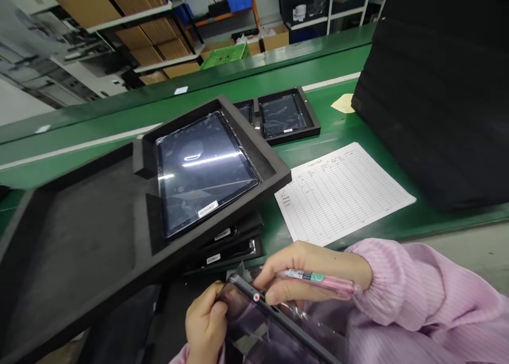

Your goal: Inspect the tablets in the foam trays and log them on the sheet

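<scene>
A dark tablet [274,321] with clear film hanging from it is tilted at the lower middle, its long edge towards me. My left hand [207,319] is closed around its near left corner. My right hand [314,268] has its thumb and fingertips on the tablet's edge, by a small white dot with a red mark [256,297]. A pink pen [322,282] is tucked in that same hand, lying back towards the wrist. Left of the hands, a large black foam tray [91,237] holds another tablet [204,173] with a white label; its left compartment shows bare foam.
Under the tray's right side are more labelled dark tablets [230,250]. A printed form [342,194] lies on the green bench [334,133]. Behind stands a smaller tray [312,125] with tablets. A black panel [445,99] rises at the right, beside a yellow paper piece [342,104].
</scene>
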The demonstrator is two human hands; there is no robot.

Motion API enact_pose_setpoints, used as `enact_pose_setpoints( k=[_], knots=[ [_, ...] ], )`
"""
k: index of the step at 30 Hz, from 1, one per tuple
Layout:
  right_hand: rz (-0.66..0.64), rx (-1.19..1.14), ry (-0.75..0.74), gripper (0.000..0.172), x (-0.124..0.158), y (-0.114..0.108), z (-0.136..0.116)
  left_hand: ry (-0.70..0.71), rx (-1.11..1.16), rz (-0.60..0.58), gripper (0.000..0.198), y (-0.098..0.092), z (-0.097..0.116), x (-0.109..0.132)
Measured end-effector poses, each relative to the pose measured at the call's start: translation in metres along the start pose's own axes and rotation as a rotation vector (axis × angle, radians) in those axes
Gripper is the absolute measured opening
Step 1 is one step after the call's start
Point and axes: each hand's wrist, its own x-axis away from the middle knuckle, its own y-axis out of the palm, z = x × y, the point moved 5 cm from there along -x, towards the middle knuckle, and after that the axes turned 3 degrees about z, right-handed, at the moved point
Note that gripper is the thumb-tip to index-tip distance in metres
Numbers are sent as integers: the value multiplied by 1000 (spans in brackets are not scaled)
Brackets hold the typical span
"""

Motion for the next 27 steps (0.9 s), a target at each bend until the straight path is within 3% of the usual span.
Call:
enact_pose_setpoints(
  k=[8,12,17,27],
  knots=[
    [12,115,-39,23,-13,0,-2,-201,112,22,38,9,-15,-2],
    [38,114,8,22,-14,1,-5,-221,157,6,45,16,-20,-2],
    [97,221,-38,14,-12,5,-18,-267,157,4,46,17,-26,3],
    [67,182,-8,13,-13,13,-25,-338,23,-60,45,14,-24,5]
  ],
)
